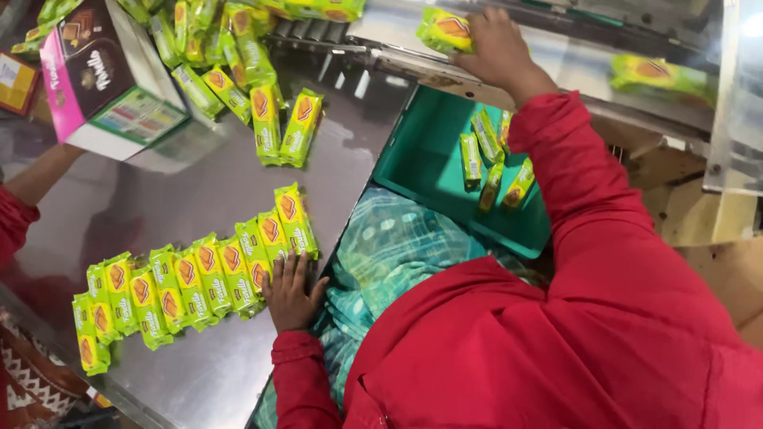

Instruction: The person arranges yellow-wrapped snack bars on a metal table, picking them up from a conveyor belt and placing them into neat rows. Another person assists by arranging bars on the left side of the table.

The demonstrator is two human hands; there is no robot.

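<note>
My left hand (290, 292) lies flat on the steel table (199, 191), fingers apart, pressed against the near end of a long row of yellow-green biscuit packets (191, 278). It grips nothing. My right hand (497, 49) reaches far up to the conveyor (572, 48) and is closed on one yellow-green packet (445, 30). Both arms are in red sleeves.
A green tray (421, 159) below the conveyor holds several packets. A loose pile of packets (222, 44) lies at the table's far end, with two more (284, 125) nearer. Another person's arm (44, 175) at the left reaches to a pink-and-brown carton (99, 75). One packet (660, 75) rides the conveyor.
</note>
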